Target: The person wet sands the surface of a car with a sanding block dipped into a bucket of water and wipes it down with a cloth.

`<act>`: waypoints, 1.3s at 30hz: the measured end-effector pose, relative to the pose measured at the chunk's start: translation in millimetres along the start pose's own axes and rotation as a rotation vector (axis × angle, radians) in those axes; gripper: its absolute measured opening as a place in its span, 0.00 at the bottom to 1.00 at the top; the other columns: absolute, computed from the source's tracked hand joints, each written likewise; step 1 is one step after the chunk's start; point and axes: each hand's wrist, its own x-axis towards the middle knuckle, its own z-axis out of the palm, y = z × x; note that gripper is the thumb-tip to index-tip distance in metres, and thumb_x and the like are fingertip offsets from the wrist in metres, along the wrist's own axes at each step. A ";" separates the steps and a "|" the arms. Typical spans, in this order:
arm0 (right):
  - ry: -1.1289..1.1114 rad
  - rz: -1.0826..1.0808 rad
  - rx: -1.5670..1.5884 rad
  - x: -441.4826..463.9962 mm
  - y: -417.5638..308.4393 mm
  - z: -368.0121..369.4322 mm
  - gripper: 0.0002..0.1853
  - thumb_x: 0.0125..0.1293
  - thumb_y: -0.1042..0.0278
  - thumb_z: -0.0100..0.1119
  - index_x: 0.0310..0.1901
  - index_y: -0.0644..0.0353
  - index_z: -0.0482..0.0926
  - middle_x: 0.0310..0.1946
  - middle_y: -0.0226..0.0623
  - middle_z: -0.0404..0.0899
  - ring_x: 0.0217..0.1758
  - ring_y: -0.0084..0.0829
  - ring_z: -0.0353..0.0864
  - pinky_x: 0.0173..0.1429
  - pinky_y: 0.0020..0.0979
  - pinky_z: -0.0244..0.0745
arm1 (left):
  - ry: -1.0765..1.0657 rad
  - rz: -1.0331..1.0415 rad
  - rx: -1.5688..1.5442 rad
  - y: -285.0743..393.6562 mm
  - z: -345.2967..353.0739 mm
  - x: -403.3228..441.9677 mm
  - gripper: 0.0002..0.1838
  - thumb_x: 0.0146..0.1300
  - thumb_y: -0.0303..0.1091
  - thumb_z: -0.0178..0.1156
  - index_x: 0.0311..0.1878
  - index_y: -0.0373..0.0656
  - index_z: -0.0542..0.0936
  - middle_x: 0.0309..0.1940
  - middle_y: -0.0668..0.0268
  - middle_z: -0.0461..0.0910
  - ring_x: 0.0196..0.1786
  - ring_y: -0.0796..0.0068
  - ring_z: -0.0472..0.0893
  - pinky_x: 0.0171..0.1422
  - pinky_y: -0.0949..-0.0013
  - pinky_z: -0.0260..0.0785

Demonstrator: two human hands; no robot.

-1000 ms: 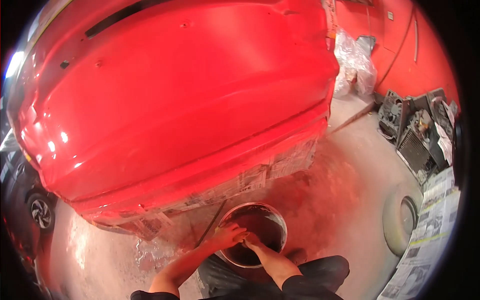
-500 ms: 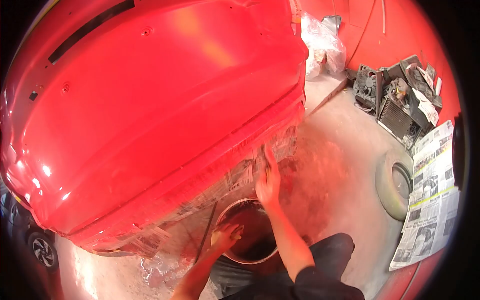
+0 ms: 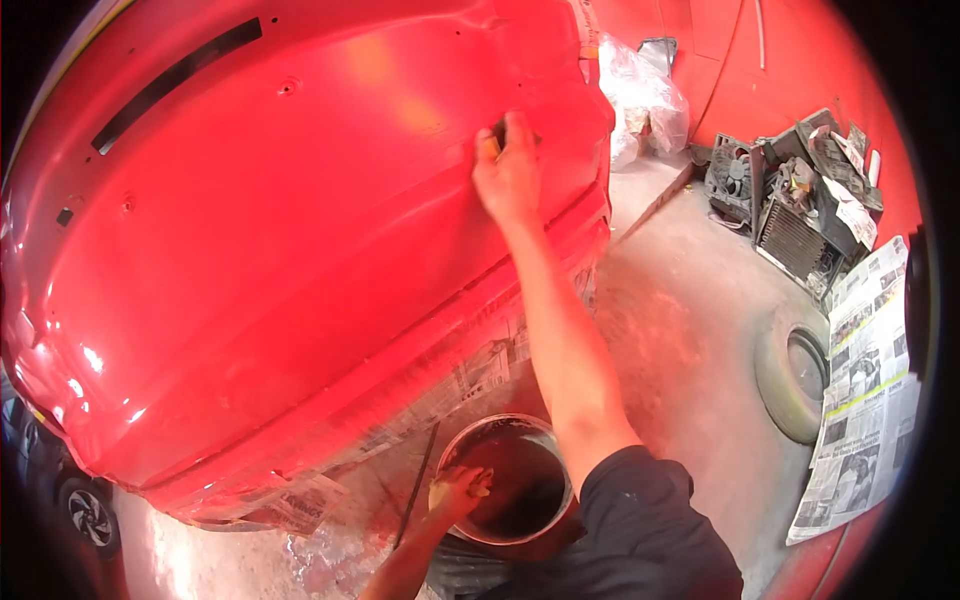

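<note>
My right hand (image 3: 508, 175), arm extended, is closed around a small dark block (image 3: 499, 134) with a yellowish edge. The thumb and fingers grip its sides, and the hand is against the red panel (image 3: 250, 220), near the panel's right-hand edge; the block's underside is hidden. My left hand (image 3: 458, 492) lies over the near left side of the bucket (image 3: 503, 416), fingers curled on a small yellowish piece (image 3: 482, 482), its material too small to tell.

The bucket, round and open-topped, stands on the floor (image 3: 690, 420) below the panel's lower edge. Its rim is pale, and its interior holds dark contents (image 3: 525, 475), whose depth I cannot tell. Printed newspaper (image 3: 485, 370) hangs along that lower edge. Beyond the panel's right side, a clear plastic bag (image 3: 640, 90) contains something brownish, its nature unclear. A tyre (image 3: 776, 375) lies at right, beside newspaper sheets (image 3: 865, 400).
</note>
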 end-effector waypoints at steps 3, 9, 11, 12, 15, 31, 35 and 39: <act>0.092 -0.037 -0.344 -9.5 -16.3 22.9 0.31 0.80 0.55 0.52 0.75 0.70 0.68 0.82 0.55 0.60 0.88 0.48 0.55 0.86 0.64 0.45 | -0.037 -0.020 0.011 3.6 1.0 -6.0 0.20 0.55 0.48 0.78 0.50 0.54 0.89 0.40 0.67 0.87 0.43 0.59 0.88 0.49 0.54 0.81; -0.126 -0.409 -0.242 -88.0 -55.8 -1.7 0.27 0.79 0.57 0.52 0.72 0.65 0.71 0.82 0.53 0.59 0.85 0.53 0.59 0.79 0.73 0.54 | -0.040 0.012 0.010 6.3 -5.9 1.4 0.20 0.56 0.47 0.78 0.50 0.53 0.89 0.40 0.67 0.87 0.43 0.58 0.87 0.50 0.55 0.81; -0.039 -0.217 -0.174 -21.5 -19.4 -14.5 0.25 0.80 0.57 0.51 0.70 0.65 0.74 0.82 0.53 0.60 0.85 0.50 0.60 0.78 0.74 0.55 | 0.004 0.027 -0.007 4.7 -3.0 3.6 0.20 0.56 0.47 0.78 0.50 0.53 0.89 0.40 0.67 0.87 0.43 0.58 0.87 0.50 0.55 0.81; -0.067 -0.056 -0.055 2.6 -15.8 -21.3 0.25 0.80 0.56 0.50 0.69 0.65 0.75 0.81 0.53 0.62 0.86 0.49 0.59 0.78 0.74 0.56 | -0.029 0.015 -0.001 3.2 -3.2 6.7 0.19 0.56 0.46 0.78 0.50 0.53 0.89 0.40 0.67 0.87 0.43 0.58 0.87 0.50 0.55 0.81; 0.205 -0.088 -0.204 -14.8 -25.1 20.6 0.24 0.81 0.57 0.50 0.67 0.67 0.76 0.78 0.53 0.66 0.84 0.50 0.63 0.78 0.73 0.56 | -0.095 -0.023 -0.017 0.6 3.1 -3.6 0.19 0.56 0.45 0.78 0.50 0.53 0.88 0.41 0.67 0.87 0.43 0.58 0.87 0.50 0.55 0.81; 0.009 -0.365 -0.247 -93.2 -57.5 0.1 0.21 0.75 0.67 0.56 0.65 0.68 0.78 0.73 0.52 0.73 0.79 0.50 0.69 0.80 0.63 0.58 | -0.087 0.018 0.004 -2.5 0.9 -5.9 0.22 0.57 0.45 0.77 0.55 0.54 0.88 0.43 0.66 0.86 0.48 0.59 0.87 0.54 0.53 0.80; 0.050 -0.071 -0.237 -6.4 -10.6 -7.6 0.22 0.79 0.62 0.50 0.66 0.67 0.78 0.75 0.48 0.73 0.79 0.49 0.69 0.81 0.63 0.57 | -0.033 0.009 -0.046 -5.3 5.4 0.1 0.22 0.57 0.45 0.77 0.54 0.54 0.88 0.41 0.67 0.87 0.47 0.59 0.87 0.53 0.53 0.79; 0.119 -0.154 -0.379 -60.0 -53.6 19.9 0.31 0.81 0.54 0.47 0.72 0.75 0.70 0.77 0.61 0.66 0.85 0.53 0.60 0.84 0.63 0.51 | -0.085 -0.005 -0.035 1.7 -0.1 1.5 0.24 0.52 0.43 0.79 0.54 0.52 0.88 0.44 0.66 0.87 0.48 0.58 0.87 0.55 0.54 0.80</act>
